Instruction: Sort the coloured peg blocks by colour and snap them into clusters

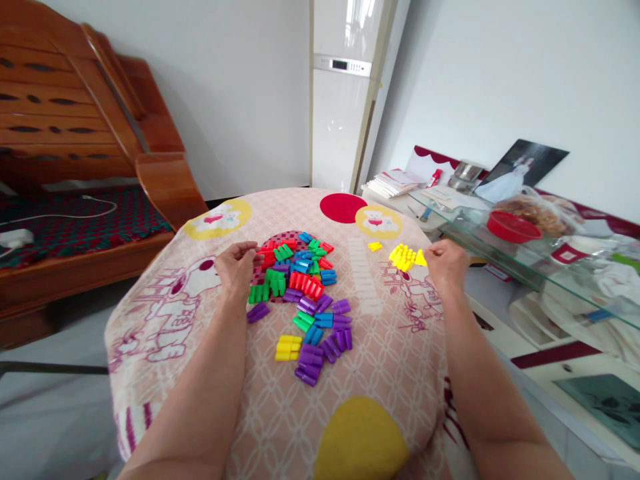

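A heap of small plastic pieces (300, 280) in red, green, blue, purple and yellow lies in the middle of a pink patterned blanket (380, 373). My left hand (235, 267) rests at the heap's left edge, fingers curled beside red pieces; whether it holds one is hidden. To the right, a separate cluster of yellow pieces (404, 256) lies apart, with one single yellow piece (375, 246) beside it. My right hand (447, 262) is closed next to that cluster, pinching a yellow piece at its fingertips.
A wooden sofa (90, 133) with a dark cushion stands at the left. A white tall appliance (345, 93) is at the back. On the right, a glass table (525, 267) carries a red bowl (515, 227), papers and a photo.
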`<state>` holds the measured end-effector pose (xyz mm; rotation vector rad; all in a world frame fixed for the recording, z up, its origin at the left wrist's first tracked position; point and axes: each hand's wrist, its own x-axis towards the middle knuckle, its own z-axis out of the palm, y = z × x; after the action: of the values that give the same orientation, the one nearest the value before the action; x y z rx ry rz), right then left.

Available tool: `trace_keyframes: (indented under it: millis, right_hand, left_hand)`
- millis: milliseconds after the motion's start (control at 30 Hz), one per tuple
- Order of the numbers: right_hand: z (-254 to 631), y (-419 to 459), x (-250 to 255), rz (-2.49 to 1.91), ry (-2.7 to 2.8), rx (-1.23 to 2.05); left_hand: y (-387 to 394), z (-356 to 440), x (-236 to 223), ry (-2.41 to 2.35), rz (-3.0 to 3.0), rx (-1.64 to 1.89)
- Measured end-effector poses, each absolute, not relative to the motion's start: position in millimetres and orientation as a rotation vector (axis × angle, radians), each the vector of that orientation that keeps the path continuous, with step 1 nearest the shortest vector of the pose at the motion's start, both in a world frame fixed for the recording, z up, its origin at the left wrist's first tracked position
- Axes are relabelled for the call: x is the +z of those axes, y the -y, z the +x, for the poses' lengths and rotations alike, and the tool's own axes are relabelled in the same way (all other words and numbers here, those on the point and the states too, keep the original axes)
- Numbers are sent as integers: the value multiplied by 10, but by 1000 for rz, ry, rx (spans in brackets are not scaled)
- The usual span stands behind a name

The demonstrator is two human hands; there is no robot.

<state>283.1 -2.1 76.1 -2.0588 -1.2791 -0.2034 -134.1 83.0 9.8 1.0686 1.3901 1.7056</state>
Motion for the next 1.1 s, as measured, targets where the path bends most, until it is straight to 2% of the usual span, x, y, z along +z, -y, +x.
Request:
trace_keyframes:
  millis: [267,467,933,1100]
  right_hand:
    - [3026,-70,394,-2362,1342,-237]
    - [3077,-124,372,-2301,1361,-129]
    - [2881,-91,408,-2266,1458,-391]
    - [2525,-58,509,-1955,1587,-371]
  left_hand:
    - [-830,-1345,100,-1413,1072,1690]
    - [-848,-1359,86,-1404,1074,1686]
    - [-861,-1360,63,-1398,1060,1705]
    - [-866,-1342,57,-1418,1058,1696]
